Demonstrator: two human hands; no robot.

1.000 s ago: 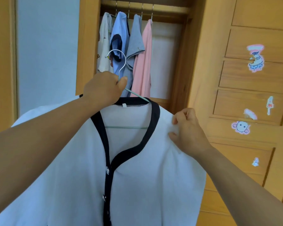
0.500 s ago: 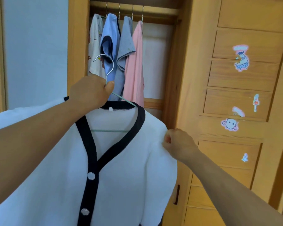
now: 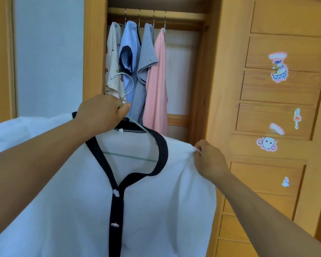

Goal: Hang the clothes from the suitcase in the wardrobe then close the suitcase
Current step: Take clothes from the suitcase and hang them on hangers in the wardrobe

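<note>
A white cardigan [image 3: 156, 201] with black trim and buttons hangs on a thin wire hanger [image 3: 127, 86] in front of me. My left hand [image 3: 102, 114] grips the hanger just below its hook, above the collar. My right hand [image 3: 208, 158] pinches the cardigan's right shoulder fabric. Behind them the open wardrobe [image 3: 95, 52] has a rail [image 3: 183, 15] near its top. No suitcase is in view.
Several garments hang at the left of the rail: a cream printed top [image 3: 112, 58], a light blue one [image 3: 130, 43], a grey one [image 3: 146, 52] and a pink one [image 3: 157, 80]. The rail's right part is bare. A wooden panelled door with stickers [image 3: 278, 67] stands on the right.
My right hand slid from the cardigan's front to its shoulder edge and now pinches it there. The hanger stays in my left hand, and the view shifted slightly.
</note>
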